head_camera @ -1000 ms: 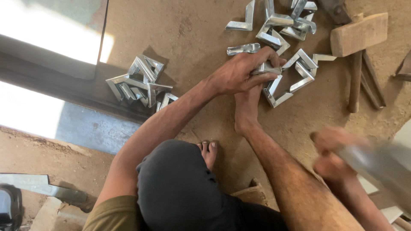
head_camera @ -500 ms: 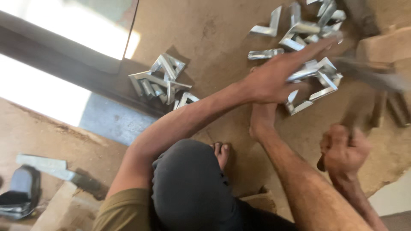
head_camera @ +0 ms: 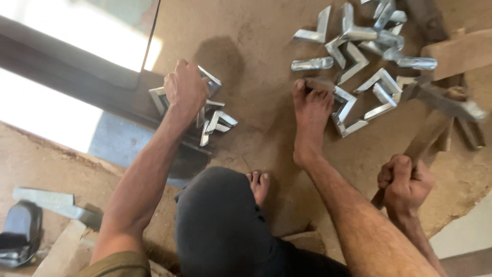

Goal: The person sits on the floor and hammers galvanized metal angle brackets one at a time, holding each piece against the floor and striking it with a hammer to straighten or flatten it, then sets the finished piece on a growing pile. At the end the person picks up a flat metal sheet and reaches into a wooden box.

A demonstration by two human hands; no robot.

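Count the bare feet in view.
2. One foot is stretched out, toes on a metal corner bracket; the other foot shows only toes beside the dark-clad knee.

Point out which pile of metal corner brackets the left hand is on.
The small pile of brackets by the dark frame, under the left hand; the bigger pile lies beyond the foot.

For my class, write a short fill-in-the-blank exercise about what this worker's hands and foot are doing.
1. The left hand rests on the smaller pile of metal ____ brackets.
2. The right hand grips a hammer by its ____ handle.
3. The bare ____ presses on a bracket in the larger pile.

Missing words: corner; wooden; foot
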